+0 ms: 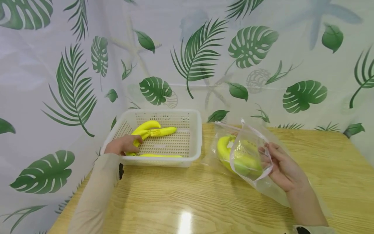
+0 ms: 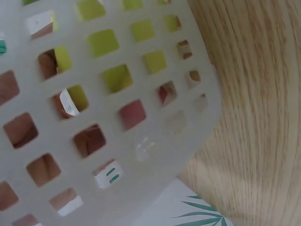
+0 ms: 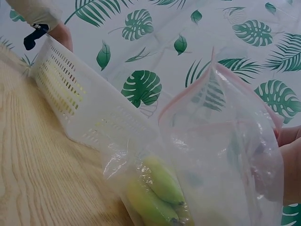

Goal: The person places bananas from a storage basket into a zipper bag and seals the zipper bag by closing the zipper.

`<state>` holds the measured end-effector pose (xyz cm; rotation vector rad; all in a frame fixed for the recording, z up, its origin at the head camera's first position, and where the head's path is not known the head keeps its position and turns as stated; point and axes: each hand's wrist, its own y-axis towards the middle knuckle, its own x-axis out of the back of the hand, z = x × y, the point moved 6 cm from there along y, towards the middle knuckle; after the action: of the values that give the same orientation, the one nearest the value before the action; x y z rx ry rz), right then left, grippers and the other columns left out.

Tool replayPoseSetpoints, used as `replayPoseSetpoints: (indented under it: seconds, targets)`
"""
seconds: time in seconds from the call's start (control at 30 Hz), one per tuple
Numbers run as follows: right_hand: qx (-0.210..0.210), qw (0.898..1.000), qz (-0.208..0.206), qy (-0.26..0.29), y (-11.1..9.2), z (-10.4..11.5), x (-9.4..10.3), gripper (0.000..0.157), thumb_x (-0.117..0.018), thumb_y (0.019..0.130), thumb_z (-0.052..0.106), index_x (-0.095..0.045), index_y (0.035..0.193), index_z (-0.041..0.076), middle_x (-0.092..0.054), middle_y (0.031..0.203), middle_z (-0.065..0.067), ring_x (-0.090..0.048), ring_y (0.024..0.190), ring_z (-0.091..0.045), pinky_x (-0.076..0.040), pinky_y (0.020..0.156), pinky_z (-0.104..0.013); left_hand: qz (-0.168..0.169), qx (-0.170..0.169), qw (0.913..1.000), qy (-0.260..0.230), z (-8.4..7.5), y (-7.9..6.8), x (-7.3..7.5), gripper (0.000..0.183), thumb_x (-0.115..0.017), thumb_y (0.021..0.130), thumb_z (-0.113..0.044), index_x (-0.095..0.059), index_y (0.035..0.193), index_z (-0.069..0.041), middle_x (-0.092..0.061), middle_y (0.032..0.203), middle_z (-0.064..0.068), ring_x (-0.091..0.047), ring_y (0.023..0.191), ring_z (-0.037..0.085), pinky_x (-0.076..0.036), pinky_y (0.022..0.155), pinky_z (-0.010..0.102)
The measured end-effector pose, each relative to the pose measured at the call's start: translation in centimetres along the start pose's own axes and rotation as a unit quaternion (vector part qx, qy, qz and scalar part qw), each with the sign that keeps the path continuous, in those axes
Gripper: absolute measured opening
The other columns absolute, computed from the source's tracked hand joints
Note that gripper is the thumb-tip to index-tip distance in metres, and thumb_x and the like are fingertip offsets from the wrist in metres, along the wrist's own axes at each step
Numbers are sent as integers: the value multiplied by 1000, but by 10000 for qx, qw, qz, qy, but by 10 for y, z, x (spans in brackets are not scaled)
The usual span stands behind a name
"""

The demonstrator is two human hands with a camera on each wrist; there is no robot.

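Note:
At the left, a white plastic basket holds yellow bananas. My left hand reaches over its near left corner, with the fingers curled at a banana inside. Through the holes of the basket wall, the left wrist view shows parts of that hand beside yellow. My right hand pinches the rim of a clear zip bag, its mouth spread apart. Inside the bag lie yellow-green bananas, which the right wrist view shows as greenish fruit behind the plastic.
Another yellow banana lies along the basket's near wall. Basket and bag stand side by side on a wooden table. Behind and to the left hangs a white curtain printed with green leaves.

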<state>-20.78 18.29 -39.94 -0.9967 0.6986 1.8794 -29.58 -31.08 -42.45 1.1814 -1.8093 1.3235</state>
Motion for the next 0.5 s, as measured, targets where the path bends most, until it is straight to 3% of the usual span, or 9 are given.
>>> replayPoseSetpoints:
  seconds: [0.23, 0.5]
  targets:
    - [-22, 9999, 104, 2, 1, -3, 0, 23, -34, 108, 15, -52, 110, 1, -58, 107, -14, -53, 77, -15, -47, 67, -23, -36, -31, 9999, -164, 4, 0, 1, 48, -63, 91, -18, -52, 137, -15, -50, 126, 22, -56, 84, 26, -51, 63, 33]
    - [-37, 10000, -6, -17, 2, -3, 2, 22, -34, 108, 15, -52, 109, 2, -58, 107, -14, -53, 77, -15, -47, 67, -22, -420, -309, 9972, -536, 2, -2, 17, 55, -63, 87, -10, -49, 140, -11, -45, 131, 26, -59, 70, 23, -56, 57, 32]
